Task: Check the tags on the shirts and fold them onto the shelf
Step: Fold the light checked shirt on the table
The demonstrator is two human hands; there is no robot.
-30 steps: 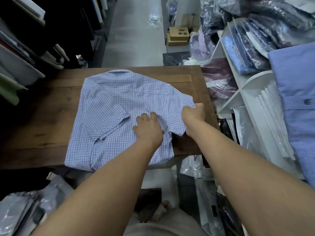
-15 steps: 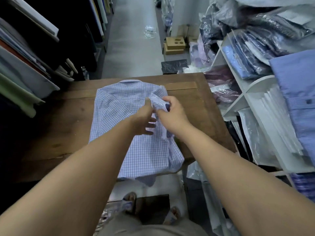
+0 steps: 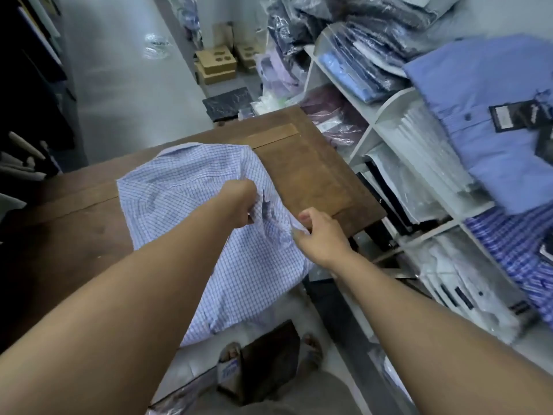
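Open tabletop [image 3: 314, 175] between shirt [image 3: 191, 187] and shelf [image 3: 392, 98]

The fingertips of the left hand [image 3: 239, 202] are buried in folds of the checked shirt [image 3: 185, 187], whose lower part is covered by the forearm. At two o'clock, the dark tag [image 3: 520, 115] on the blue shirt [image 3: 466, 85] is cropped by the frame edge, its print blurred.

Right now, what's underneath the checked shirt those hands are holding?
The wooden table lies under the checked shirt, whose near part hangs past the table edge. Both the left hand and right hand grip it. Anything between cloth and tabletop is covered.
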